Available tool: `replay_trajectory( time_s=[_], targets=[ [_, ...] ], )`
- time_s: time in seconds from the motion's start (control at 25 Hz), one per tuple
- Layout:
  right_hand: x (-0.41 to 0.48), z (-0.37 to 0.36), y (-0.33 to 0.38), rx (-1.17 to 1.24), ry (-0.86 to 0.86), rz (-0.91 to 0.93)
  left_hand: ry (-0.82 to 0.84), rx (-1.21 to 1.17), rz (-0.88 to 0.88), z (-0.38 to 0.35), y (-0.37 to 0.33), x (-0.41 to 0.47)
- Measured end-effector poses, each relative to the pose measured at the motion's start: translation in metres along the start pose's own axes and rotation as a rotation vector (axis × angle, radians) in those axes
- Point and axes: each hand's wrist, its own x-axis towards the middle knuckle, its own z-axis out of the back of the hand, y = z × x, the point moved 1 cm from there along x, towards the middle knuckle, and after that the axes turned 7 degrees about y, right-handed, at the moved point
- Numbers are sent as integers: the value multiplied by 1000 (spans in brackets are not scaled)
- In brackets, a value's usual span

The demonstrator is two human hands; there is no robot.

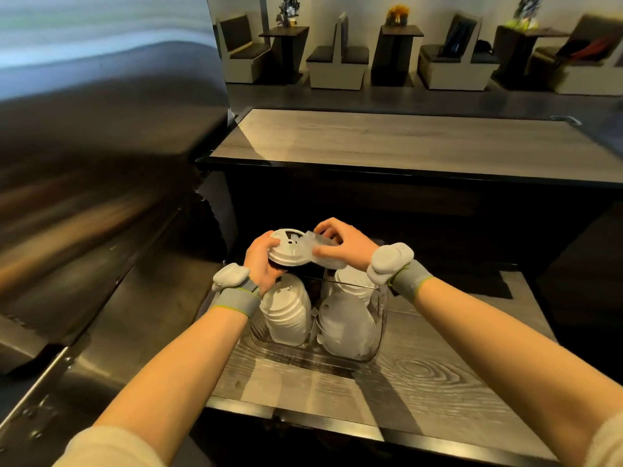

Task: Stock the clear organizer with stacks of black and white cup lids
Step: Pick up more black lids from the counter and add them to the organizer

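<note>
Two near compartments of the clear organizer point(380, 318) already hold white lids: a tidy stack point(286, 315) on the left, a looser leaning pile point(347, 318) on the right; the organizer sits on a grey wood-grain counter point(438, 375); the white side looks well on its way. The left hand point(261, 261) is clamped on the rim of a white lid point(290, 249) held just above the organizer; the right hand point(344, 246) pinches a pale, blurred lid or wrapper point(320, 252) touching that lid, and which of the two it is I cannot tell. Something dark shows under the left hand's lid, perhaps a black stack, though it is mostly hidden; by my judgement the black lids, and placing what is now in hand, are what remains.
</note>
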Motion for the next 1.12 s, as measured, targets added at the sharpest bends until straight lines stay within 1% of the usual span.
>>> replay_trajectory(
  time_s=[0.12,0.28,0.4,0.44,0.48,0.6,0.64,0.68,0.72,0.8,0.84,1.0,1.12],
  targets=[
    [-30,-4,-22,-255,162,-36,-33,-20,-15,-8,7,-6],
    [-55,-22,-49,-452,282,-33,-105,-40,16,-19,20,-18],
    [-61,-29,-60,-572,397,-27,-108,-67,-12,-30,20,-30],
    [-62,-28,-60,-572,387,-19,-102,-68,-15,-32,20,-31],
    [-61,-25,-57,-546,335,-1,-98,-49,-16,-34,19,-33],
    [-50,-9,-37,-392,62,49,-75,49,1,-32,20,-31],
    [-45,-4,-29,-329,0,59,-60,72,7,-33,19,-31],
    [-38,-2,-22,-274,-19,70,-42,88,9,-33,18,-30],
    [-32,-3,-17,-238,-3,77,-18,97,5,-36,15,-32],
    [-20,-10,-8,-226,44,62,22,114,-2,-36,11,-30],
    [-14,-15,-5,-224,36,47,30,106,2,-34,9,-27],
    [8,-24,7,-143,-70,13,54,-29,54,-24,-3,-22],
    [15,-22,20,8,-95,40,68,-102,46,-9,-10,-19]
  ],
)
